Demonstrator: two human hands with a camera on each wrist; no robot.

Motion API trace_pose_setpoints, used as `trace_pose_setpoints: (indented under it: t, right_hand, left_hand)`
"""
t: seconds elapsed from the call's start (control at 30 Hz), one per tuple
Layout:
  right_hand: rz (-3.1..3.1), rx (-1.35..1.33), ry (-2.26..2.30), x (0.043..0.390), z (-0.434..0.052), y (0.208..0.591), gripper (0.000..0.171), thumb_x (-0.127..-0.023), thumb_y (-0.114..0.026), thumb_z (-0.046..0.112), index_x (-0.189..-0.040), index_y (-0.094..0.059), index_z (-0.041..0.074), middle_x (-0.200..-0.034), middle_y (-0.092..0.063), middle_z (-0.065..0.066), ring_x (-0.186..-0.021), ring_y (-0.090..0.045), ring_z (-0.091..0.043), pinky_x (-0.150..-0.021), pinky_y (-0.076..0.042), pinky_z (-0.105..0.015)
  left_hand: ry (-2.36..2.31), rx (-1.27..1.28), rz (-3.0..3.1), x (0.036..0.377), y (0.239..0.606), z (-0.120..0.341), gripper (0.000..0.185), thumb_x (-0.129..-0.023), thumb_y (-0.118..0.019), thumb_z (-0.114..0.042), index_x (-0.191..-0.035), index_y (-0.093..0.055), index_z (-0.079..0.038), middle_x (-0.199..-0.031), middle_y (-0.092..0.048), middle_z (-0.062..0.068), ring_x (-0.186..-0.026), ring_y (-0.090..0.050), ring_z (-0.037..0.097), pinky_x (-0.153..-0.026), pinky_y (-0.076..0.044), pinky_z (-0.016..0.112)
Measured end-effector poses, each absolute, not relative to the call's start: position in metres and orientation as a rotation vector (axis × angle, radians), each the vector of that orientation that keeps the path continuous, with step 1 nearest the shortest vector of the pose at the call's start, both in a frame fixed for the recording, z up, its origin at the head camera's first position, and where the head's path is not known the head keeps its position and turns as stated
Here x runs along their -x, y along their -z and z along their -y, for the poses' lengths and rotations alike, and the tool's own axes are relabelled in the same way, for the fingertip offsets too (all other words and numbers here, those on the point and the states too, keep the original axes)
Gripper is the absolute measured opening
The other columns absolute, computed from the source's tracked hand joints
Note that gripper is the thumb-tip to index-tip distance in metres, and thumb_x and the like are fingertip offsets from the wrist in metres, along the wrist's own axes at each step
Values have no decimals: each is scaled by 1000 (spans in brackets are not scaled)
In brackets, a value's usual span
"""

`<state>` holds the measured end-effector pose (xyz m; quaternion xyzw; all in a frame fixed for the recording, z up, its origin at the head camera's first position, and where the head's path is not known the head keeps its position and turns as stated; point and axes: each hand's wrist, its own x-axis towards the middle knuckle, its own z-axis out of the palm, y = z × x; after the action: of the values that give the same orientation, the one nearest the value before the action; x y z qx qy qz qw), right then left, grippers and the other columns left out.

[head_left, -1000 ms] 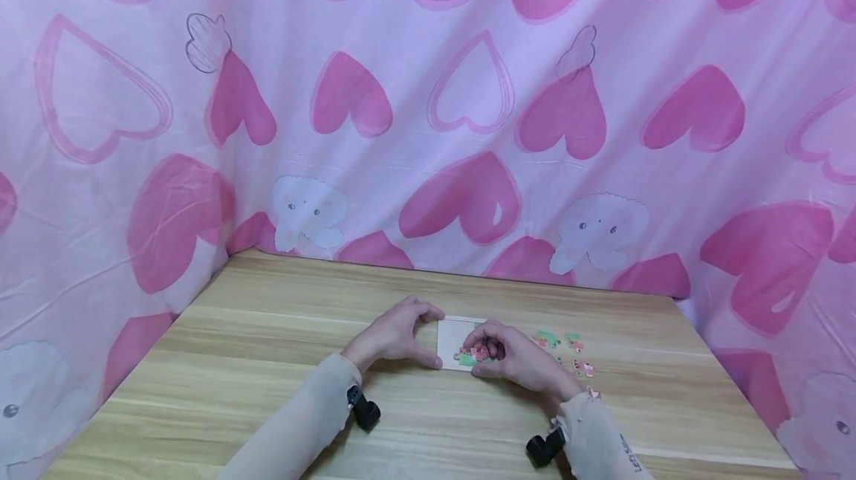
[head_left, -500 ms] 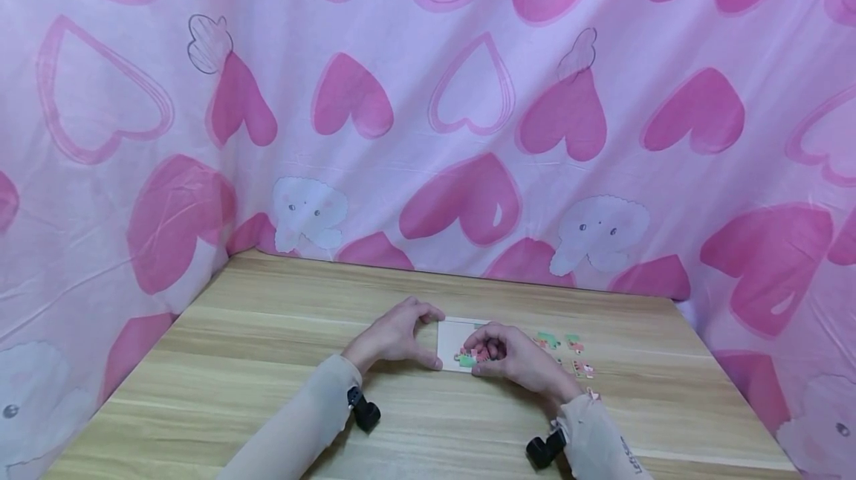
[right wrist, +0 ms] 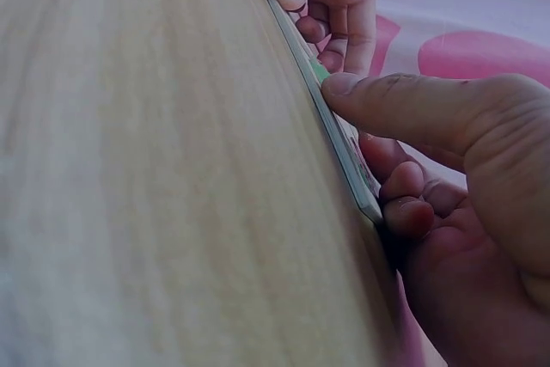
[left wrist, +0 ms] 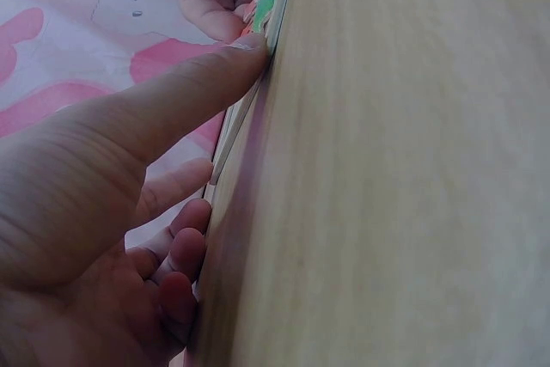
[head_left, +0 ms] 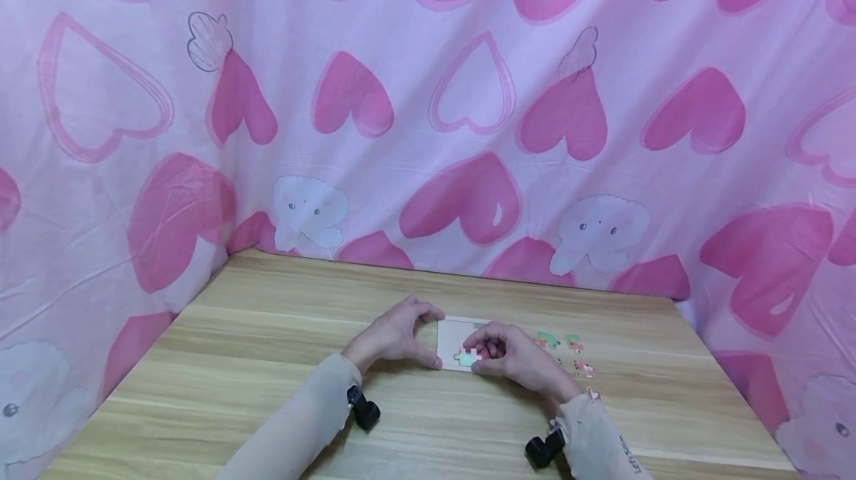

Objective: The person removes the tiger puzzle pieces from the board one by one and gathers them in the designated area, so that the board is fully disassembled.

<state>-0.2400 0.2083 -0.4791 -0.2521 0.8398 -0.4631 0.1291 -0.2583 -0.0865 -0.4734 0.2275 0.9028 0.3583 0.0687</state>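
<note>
Low on the wooden table, a small pale puzzle tray lies in front of me. My left hand grips its left side, thumb at the near corner and forefinger at the far one. My right hand bends over the tray's right part, its fingertips on a green and red jigsaw piece above the near edge. In the right wrist view the thumb of my right hand meets a green bit at the tray rim. The right fingers hide the tray's right part.
Loose jigsaw pieces lie right of the tray: a green one, a small one, a red and white one and another by the right sleeve. A heart-patterned pink curtain hangs behind the table.
The jigsaw piece at my right fingertips has tilted slightly and looks paler, with less red showing. Both hands and the tray stay almost in place.
</note>
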Motion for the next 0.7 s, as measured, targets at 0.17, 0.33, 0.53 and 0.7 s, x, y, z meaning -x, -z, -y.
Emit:
trace_pose_setpoints:
  t: [0.17, 0.33, 0.53, 0.7]
  right_hand:
    - [-2465, 748, 1324, 240, -208, 480, 29, -95, -90, 15, -123, -82, 18, -110, -69, -9, -94, -59, -19, -78, -50, -23]
    - [-2490, 763, 1292, 242, -209, 480, 27, -98, -87, 18, -124, -82, 21, -107, -70, -6, -90, -59, -16, -75, -50, -22]
    - [-2470, 785, 1309, 241, -210, 479, 29, -100, -85, 18, -129, -81, 18, -107, -69, -5, -89, -59, -15, -74, -49, -21]
    - [-2467, 822, 1314, 241, -210, 480, 28, -102, -83, 19, -130, -81, 17, -109, -69, -6, -89, -58, -15, -74, -47, -20]
  left_hand:
    - [-1073, -675, -2715, 259, 473, 87, 86, -72, -107, -43, -146, -70, -21, -129, -61, 1, -120, -59, 20, -113, -51, 49]
    - [-1068, -660, -2715, 260, 473, 86, 86, -72, -107, -44, -147, -70, -23, -130, -60, 0, -122, -58, 20, -115, -50, 48]
    - [-1068, -662, -2715, 259, 473, 86, 85, -73, -107, -45, -146, -70, -22, -129, -60, 0, -122, -58, 21, -115, -50, 49]
    - [-1076, -668, -2712, 258, 473, 86, 85, -73, -107, -45, -145, -70, -21, -129, -61, 1, -121, -59, 21, -115, -50, 50]
